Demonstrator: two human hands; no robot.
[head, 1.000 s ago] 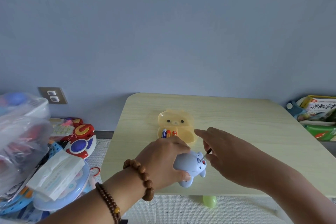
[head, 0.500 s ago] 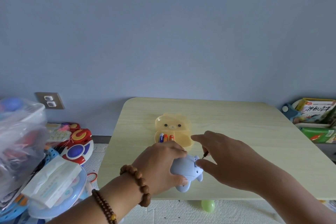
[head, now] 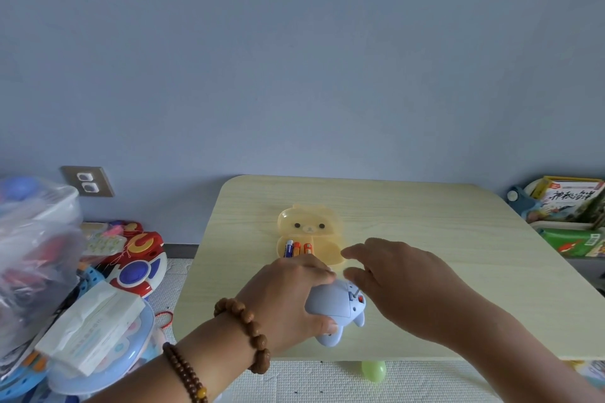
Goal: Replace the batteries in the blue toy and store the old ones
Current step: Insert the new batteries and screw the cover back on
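Note:
A pale blue animal-shaped toy point(head: 339, 306) lies on the light wooden table point(head: 425, 239) near its front edge. My left hand point(head: 288, 298) grips the toy from the left, fingers curled over its back. Just right of it, my right hand point(head: 402, 285) pinches a thin screwdriver point(head: 356, 292) whose tip touches the toy's top beside a small red spot. Behind the hands sits an open yellow bear-shaped case point(head: 311, 226). Three batteries point(head: 298, 249), one blue and two orange, lie side by side in it.
A heap of toys point(head: 137, 258), a plastic bag point(head: 32, 239) and a tissue pack point(head: 95, 327) crowd the floor left of the table. Books point(head: 573, 199) stand at the right. A green ball point(head: 373, 370) lies under the front edge.
Both hands and the toy sit slightly lower and further left in the view. The screwdriver has tilted more upright, with less of it showing below my right hand.

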